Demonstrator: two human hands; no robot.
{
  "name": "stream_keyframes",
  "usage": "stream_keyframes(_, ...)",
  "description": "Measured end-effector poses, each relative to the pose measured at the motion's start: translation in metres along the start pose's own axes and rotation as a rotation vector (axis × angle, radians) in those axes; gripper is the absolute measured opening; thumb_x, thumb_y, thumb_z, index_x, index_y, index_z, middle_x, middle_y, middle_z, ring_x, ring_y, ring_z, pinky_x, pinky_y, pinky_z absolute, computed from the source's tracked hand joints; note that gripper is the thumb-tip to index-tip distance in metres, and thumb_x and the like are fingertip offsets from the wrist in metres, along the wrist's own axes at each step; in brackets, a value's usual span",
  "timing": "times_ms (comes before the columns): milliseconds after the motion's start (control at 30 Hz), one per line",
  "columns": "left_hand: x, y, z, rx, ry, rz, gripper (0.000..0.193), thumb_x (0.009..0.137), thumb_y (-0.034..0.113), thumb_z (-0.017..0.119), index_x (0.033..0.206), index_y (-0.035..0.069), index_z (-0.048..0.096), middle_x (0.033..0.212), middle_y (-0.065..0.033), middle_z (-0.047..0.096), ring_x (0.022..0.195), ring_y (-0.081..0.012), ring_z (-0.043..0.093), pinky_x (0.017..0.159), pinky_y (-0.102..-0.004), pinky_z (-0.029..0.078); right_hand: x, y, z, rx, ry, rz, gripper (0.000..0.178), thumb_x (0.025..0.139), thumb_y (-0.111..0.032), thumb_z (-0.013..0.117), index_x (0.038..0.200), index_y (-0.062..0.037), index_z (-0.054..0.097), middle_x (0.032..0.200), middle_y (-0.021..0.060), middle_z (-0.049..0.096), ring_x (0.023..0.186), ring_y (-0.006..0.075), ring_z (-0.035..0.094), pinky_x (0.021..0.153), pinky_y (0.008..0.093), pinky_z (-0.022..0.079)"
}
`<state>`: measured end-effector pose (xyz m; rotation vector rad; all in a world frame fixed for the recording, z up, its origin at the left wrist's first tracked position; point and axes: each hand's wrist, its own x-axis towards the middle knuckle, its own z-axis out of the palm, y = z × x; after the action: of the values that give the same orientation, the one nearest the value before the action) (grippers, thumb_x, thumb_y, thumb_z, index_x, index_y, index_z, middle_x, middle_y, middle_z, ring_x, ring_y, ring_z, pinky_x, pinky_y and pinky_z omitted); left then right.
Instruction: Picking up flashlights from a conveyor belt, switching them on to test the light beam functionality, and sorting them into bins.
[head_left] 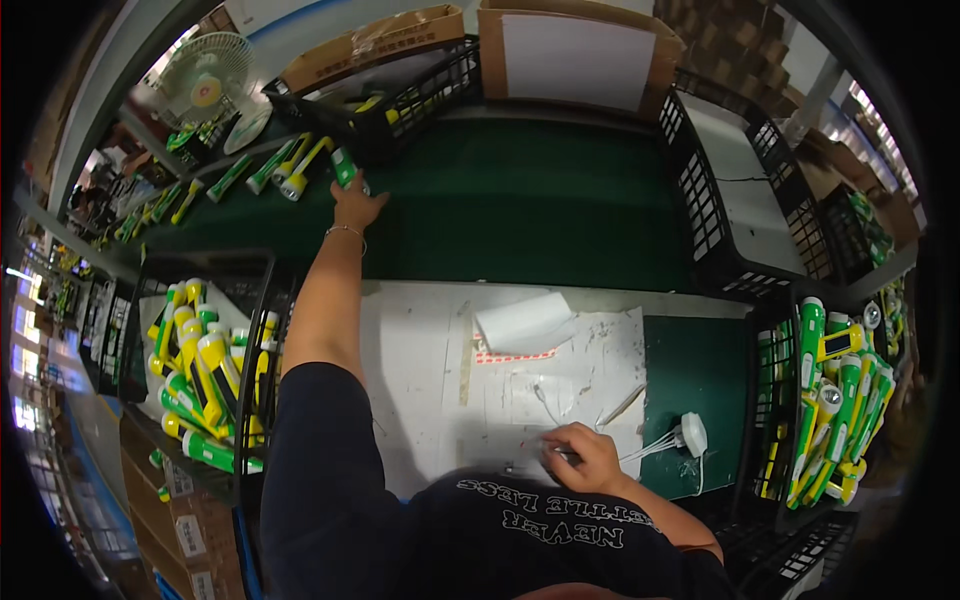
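My left hand (355, 205) reaches far out over the green work surface, its fingers and thumb around the lower end of a green flashlight (344, 165). Left of it, yellow-and-green flashlights (292, 178) lie in a row. My right hand (588, 458) is close to my body above the white board (420, 400), fingers curled. Something small and dark shows at those fingers, too blurred to name. A white cable with a plug (545, 400) lies just beyond, and a white round hub with several cables (692, 435) is to the right.
Black crates of flashlights stand at the left (255, 265) and right (775, 400). Another black crate (705, 215) lined with a pale sheet is at the far right. Cardboard boxes (490, 50) line the back, and a fan (205, 80) stands at the far left. A white sheet (525, 322) lies on the board.
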<state>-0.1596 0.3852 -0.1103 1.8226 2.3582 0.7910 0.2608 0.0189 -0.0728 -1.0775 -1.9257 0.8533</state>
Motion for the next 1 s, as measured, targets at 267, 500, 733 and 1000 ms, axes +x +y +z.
stream_keyframes(267, -0.042, 0.000, -0.050, 0.126, 0.290, 0.044, 0.040, 0.075, 0.028, 0.077, 0.107, 0.011, 0.060, 0.122, -0.0168, 0.049, 0.102, -0.0386, 0.057, 0.093, -0.0459, 0.045, -0.002, 0.009, 0.002, 0.070, 0.002, 0.052, 0.020, 0.077, -0.006, 0.069, 0.096, -0.0051, 0.065, 0.083, 0.0096, 0.066, 0.062, 0.0209, 0.065, 0.051, 0.0283, 0.049)
stream_keyframes(500, -0.155, 0.079, -0.150, -1.173, 0.262, 0.242, 0.076, 0.082, 0.006, 0.069, 0.143, 0.012, 0.025, 0.127, -0.0164, 0.052, 0.112, -0.0267, 0.055, 0.091, -0.0429, 0.048, 0.005, -0.007, 0.001, 0.449, 0.045, 0.272, 0.019, 0.087, -0.009, 0.064, 0.105, -0.0027, 0.062, 0.087, 0.0022, 0.064, 0.069, 0.0094, 0.060, 0.060, 0.0239, 0.048)
stream_keyframes(733, -0.290, 0.176, -0.100, -2.037, -0.613, -0.156, 0.047, 0.098, 0.026, 0.047, 0.136, -0.002, 0.040, 0.136, -0.0178, 0.046, 0.123, -0.0280, 0.048, 0.102, -0.0420, 0.043, 0.002, -0.019, -0.013, 1.029, -0.121, 0.532, 0.035, 0.093, -0.012, 0.057, 0.125, 0.0013, 0.051, 0.093, 0.0060, 0.064, 0.084, 0.0098, 0.058, 0.078, 0.0239, 0.045)
stream_keyframes(1000, -0.337, 0.198, -0.065, -2.054, -0.796, -0.429, 0.048, 0.099, 0.032, 0.044, 0.133, -0.003, 0.042, 0.130, -0.0177, 0.052, 0.116, -0.0258, 0.054, 0.098, -0.0377, 0.049, -0.030, -0.024, -0.014, 1.146, -0.220, 0.538, 0.037, 0.090, -0.009, 0.061, 0.124, 0.0029, 0.053, 0.094, 0.0067, 0.065, 0.083, 0.0105, 0.060, 0.075, 0.0239, 0.047)
